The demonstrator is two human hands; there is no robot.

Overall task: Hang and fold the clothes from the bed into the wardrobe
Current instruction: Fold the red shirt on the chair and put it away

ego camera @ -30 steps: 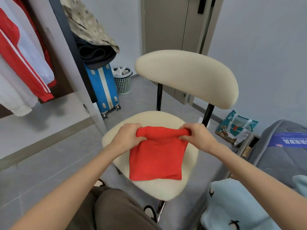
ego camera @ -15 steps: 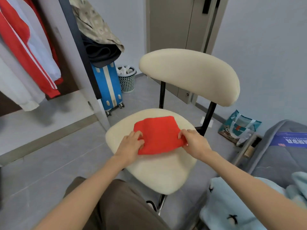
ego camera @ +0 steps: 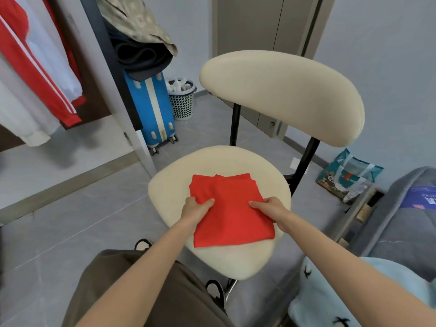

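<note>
On cream chair seat [ego camera: 221,263]: folded red garment [ego camera: 232,211], flat, long axis 12-to-6, layered edges toward 12. Left hand [ego camera: 197,208] pinches 9 o'clock edge, right hand [ego camera: 271,210] pinches 3 o'clock edge. Blue suitcase [ego camera: 154,109] at 11.

Red cloth [ego camera: 232,213] is folded into a neat rectangle on the cream chair [ego camera: 179,185] seat. Left hand [ego camera: 197,208] pinches its left edge, right hand [ego camera: 271,210] grips the right edge, both pressing it down. Blue suitcase [ego camera: 153,109] stands behind, by the wardrobe [ego camera: 99,67].
</note>
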